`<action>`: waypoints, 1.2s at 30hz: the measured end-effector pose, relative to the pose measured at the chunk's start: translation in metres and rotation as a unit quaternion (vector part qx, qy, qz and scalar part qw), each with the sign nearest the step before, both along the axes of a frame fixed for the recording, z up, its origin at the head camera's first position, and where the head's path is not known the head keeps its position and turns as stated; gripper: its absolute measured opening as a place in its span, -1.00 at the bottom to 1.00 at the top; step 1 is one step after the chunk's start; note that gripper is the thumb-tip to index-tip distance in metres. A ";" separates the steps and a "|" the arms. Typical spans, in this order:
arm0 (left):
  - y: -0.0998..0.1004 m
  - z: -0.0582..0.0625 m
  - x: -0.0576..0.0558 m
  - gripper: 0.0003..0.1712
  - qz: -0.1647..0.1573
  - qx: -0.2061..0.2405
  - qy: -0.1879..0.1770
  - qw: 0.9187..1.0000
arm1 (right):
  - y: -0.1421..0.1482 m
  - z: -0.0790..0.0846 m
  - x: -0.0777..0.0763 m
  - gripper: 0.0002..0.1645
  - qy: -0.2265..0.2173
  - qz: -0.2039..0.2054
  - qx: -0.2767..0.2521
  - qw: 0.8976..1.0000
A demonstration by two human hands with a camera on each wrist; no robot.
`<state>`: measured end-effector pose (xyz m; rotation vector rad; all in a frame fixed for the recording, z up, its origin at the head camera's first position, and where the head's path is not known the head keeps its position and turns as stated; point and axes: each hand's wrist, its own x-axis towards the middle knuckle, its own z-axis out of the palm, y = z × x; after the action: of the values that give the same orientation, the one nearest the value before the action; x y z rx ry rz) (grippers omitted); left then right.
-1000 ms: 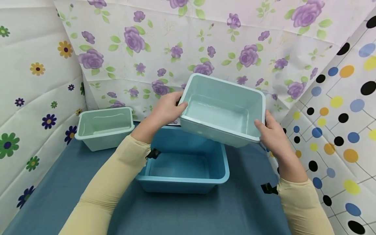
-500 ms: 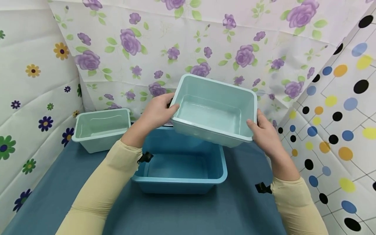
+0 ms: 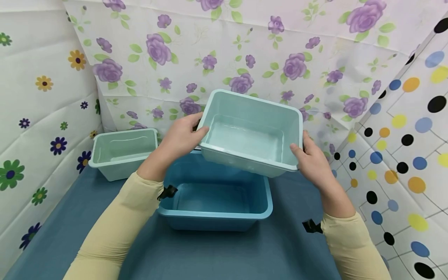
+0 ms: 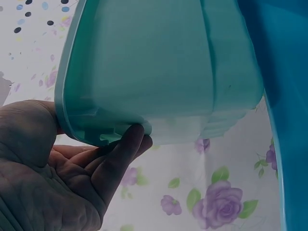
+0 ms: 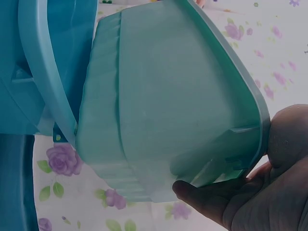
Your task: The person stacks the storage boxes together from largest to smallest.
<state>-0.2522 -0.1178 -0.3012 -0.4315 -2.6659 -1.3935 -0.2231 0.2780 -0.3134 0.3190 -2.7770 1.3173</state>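
Over the back right part of a blue tub (image 3: 215, 215), as the head view shows it, a pale green bin (image 3: 248, 136) tilts, right end lower, between two grips. The left hand (image 3: 180, 136) pinches its left end, fingers (image 4: 115, 163) against the outer wall below the rim; the right hand (image 3: 313, 161) pinches the opposite end. A smaller green bin (image 3: 126, 161) stands left on the tabletop (image 3: 210, 256).

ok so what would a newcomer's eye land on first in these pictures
Probably the pale aqua bin, held tilted between the left hand and right hand. Below it, the deep blue tub stands on the blue surface, a pale green bin to its left. Behind hangs a purple-flowered cloth.
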 end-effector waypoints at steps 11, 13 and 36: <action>-0.012 -0.004 0.011 -0.34 0.001 0.001 0.012 1.000 | -0.008 0.000 0.004 -0.07 -0.002 0.021 -0.018 1.000; -0.014 -0.005 0.013 -0.34 0.002 -0.003 0.015 1.000 | -0.009 -0.001 0.004 -0.08 -0.002 0.025 -0.022 0.999; -0.032 -0.009 0.038 -0.34 0.031 -0.014 0.027 0.999 | -0.026 0.000 0.010 -0.09 0.007 0.046 -0.015 0.999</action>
<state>-0.2140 -0.1495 -0.3098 -0.3808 -2.6351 -1.3091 -0.2133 0.2520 -0.3133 0.4590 -2.7593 1.3681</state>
